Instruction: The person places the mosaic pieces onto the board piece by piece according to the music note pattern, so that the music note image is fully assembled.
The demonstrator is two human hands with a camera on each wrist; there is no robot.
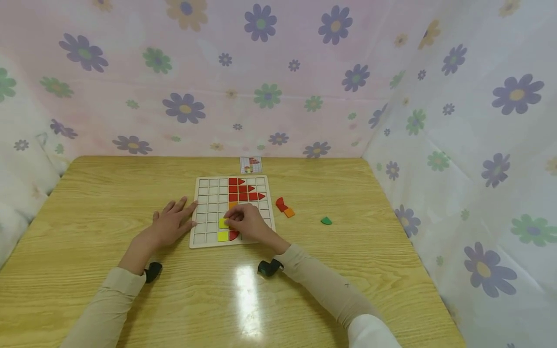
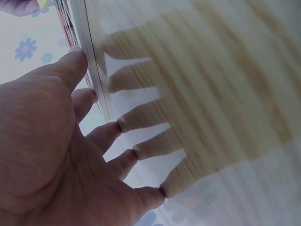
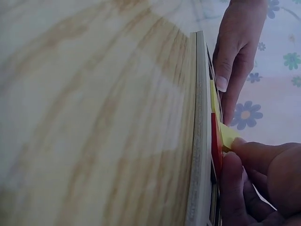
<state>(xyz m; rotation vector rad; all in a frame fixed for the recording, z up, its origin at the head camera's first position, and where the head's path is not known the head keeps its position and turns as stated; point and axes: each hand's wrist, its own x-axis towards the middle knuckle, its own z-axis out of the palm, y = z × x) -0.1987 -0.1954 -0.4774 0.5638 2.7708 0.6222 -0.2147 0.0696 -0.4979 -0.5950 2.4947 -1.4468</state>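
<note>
A wooden grid board (image 1: 208,205) lies on the table with red square and triangle tiles (image 1: 243,189) in rows at its far side. My right hand (image 1: 251,223) is over the near half of the board, pinching a yellow square tile (image 3: 228,137) between thumb and finger; the tile is tilted in the right wrist view. Another yellow square (image 1: 223,236) sits in the nearest row beside a red piece (image 1: 233,235), which my right hand partly covers. With fingers spread, my left hand (image 1: 168,228) rests on the table, thumb and forefinger touching the board's left edge.
Right of the board lie red curved pieces (image 1: 280,203) with an orange square (image 1: 289,212), and farther right a green curved piece (image 1: 326,221). A small pattern card (image 1: 251,165) lies behind the board. Flowered cloth (image 1: 270,125) walls the back and sides.
</note>
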